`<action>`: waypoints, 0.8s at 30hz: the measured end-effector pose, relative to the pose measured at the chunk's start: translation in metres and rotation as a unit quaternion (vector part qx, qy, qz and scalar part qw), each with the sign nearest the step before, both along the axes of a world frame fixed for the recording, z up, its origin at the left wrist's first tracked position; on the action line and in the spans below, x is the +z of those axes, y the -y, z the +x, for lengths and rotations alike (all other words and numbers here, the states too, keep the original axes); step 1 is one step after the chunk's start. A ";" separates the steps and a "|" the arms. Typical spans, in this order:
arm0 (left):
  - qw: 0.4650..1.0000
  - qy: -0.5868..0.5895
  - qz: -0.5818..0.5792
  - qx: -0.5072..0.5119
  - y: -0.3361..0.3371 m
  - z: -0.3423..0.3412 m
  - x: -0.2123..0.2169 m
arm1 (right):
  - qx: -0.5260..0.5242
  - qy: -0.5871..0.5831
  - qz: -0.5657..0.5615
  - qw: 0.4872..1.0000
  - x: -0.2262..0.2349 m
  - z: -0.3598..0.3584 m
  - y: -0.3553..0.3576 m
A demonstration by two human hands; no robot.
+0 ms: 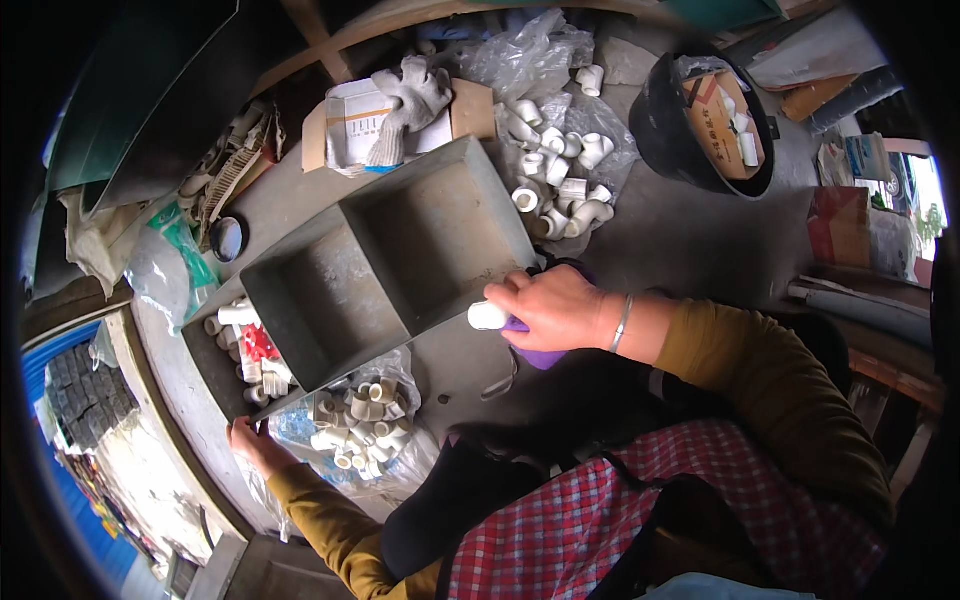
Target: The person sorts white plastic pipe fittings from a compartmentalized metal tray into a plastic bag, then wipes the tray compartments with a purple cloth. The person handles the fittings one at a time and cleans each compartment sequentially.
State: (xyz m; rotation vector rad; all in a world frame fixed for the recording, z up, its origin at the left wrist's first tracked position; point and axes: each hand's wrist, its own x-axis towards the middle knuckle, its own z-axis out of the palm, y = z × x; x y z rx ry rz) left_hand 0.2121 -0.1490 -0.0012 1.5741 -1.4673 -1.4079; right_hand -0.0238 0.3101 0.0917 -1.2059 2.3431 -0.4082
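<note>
A long grey compartment tray [409,322] lies slantwise in front of me. Its left section holds white pipe fittings [238,312] and a red-and-white spotted thing [260,343]. My left hand [262,447] is closed at the tray's near-left corner, fingers on the rim. At the tray's right end, my right hand [555,310] grips a white pipe fitting [488,316], its fingers wrapped round it. Something purple [540,356] shows just under that hand; its kind is hidden. Between the tray and my legs, more white fittings [370,425] lie on clear plastic.
Beyond the tray, a clear plastic bag [530,60] lies by a heap of white elbow fittings [560,170]. A grey knit glove [410,105] rests on an open carton [313,130]. A black bucket [655,130] stands far right; a round lid [229,239] lies left.
</note>
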 end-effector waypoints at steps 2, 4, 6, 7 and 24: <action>0.999 -0.023 -0.012 -0.021 -0.028 -0.026 0.018 | -0.006 -0.013 -0.006 1.000 -0.001 0.002 -0.005; 0.997 -0.037 -0.039 -0.055 -0.020 -0.029 0.009 | -0.018 -0.032 -0.008 0.999 -0.003 0.001 -0.009; 0.991 -0.064 -0.061 -0.097 -0.008 -0.023 -0.013 | -0.021 -0.049 -0.006 0.999 -0.006 0.001 -0.012; 0.997 -0.076 -0.001 -0.014 -0.020 -0.040 -0.002 | -0.020 -0.056 -0.001 0.998 -0.007 0.002 -0.012; 0.986 -0.161 -0.044 -0.011 -0.015 -0.057 0.092 | -0.219 0.398 -0.148 0.879 0.076 -0.021 -0.029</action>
